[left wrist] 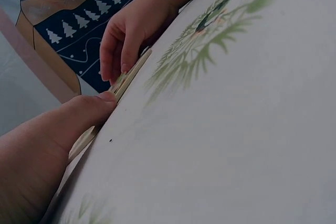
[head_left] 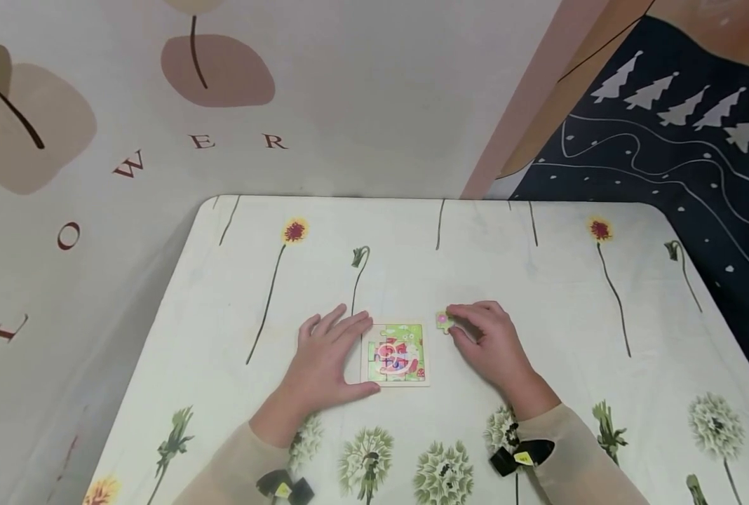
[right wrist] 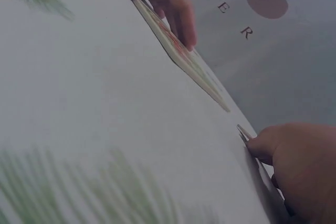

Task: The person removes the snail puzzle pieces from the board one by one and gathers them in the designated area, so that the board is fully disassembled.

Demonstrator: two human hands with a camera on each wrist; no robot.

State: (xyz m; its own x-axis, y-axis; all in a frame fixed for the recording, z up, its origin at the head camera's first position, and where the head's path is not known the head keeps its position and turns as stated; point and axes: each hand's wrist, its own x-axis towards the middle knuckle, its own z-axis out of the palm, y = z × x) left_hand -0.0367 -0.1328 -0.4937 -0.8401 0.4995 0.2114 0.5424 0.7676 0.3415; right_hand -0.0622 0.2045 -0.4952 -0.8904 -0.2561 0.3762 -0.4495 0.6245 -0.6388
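Note:
A small square jigsaw puzzle (head_left: 406,354) in a pale wooden tray lies flat on the table, its picture green with red and pink shapes. Pale bare wood shows at the tray's upper left corner. My left hand (head_left: 327,358) is spread along the tray's left side, index fingertip at the upper left corner and thumb at the lower left edge. To the right of the tray, my right hand (head_left: 491,344) pinches a green puzzle piece (head_left: 442,320) with a pink flower on it between thumb and forefinger. In the right wrist view the piece (right wrist: 243,131) is seen edge-on, close over the table.
A white cloth with printed flowers and dandelions covers the table (head_left: 538,280). Behind its far edge hangs pale fabric (head_left: 362,105) with letters, and dark tree-patterned fabric (head_left: 658,154) lies to the right. Each sleeve carries a black wrist strap (head_left: 522,456).

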